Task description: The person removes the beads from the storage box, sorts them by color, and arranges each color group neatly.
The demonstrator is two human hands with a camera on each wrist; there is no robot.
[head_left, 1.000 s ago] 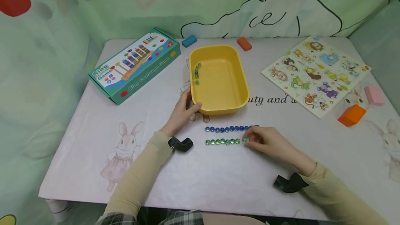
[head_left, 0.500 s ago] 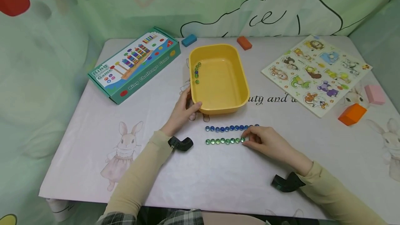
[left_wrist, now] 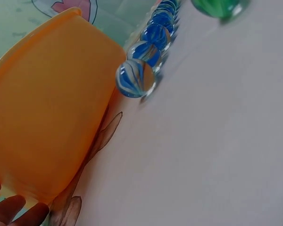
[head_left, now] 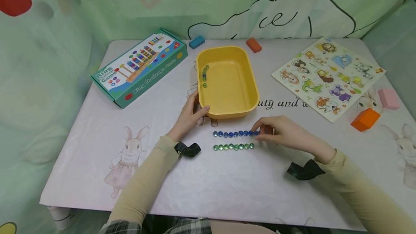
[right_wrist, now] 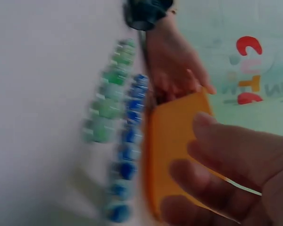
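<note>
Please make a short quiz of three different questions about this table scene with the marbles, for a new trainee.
1. True or false: the left hand holds the corner of the yellow tub.
2. Which row does the right hand touch: A the blue marbles, B the green marbles?
3. Fill in: a few marbles lie inside the tub along its ____ wall.

Key: 1 true; 2 A; 3 left.
</note>
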